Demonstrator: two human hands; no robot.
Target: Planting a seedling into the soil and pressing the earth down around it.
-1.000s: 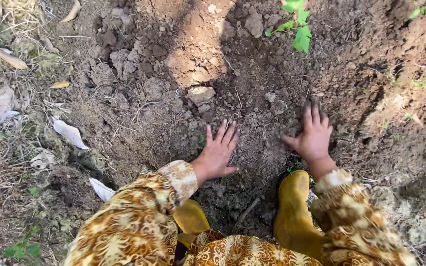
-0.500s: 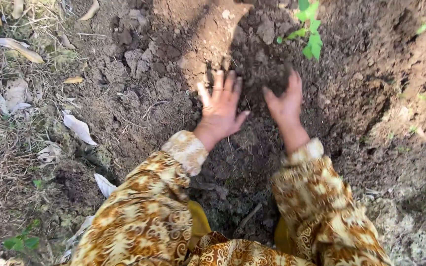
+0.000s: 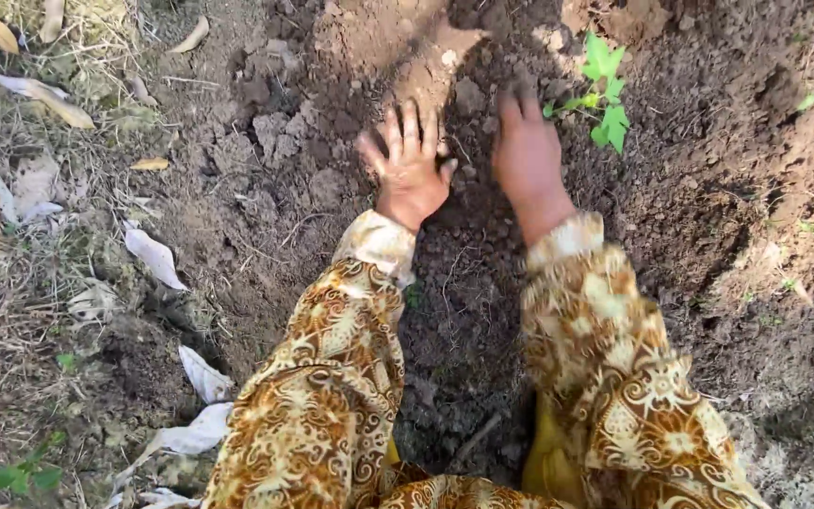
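Both hands, left hand [image 3: 410, 162] and right hand [image 3: 526, 153], are pressing flat, grip open, on loose dark brown crumbly soil [image 3: 468, 273] beside a small green leafy seedling [image 3: 604, 91]

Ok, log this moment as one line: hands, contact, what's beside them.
left hand: flat, fingers spread on loose soil | right hand: palm down on soil | seedling: upright, just right of right hand | nothing held

Bare brown soil [image 3: 690, 217], loose and cloddy, half shaded. Carried a small green seedling [image 3: 605, 90] at upper right, dry leaves [image 3: 153, 256] and straw [image 3: 11, 283] along the left, both hands [image 3: 412, 160] pressed flat on clods [image 3: 280, 137].
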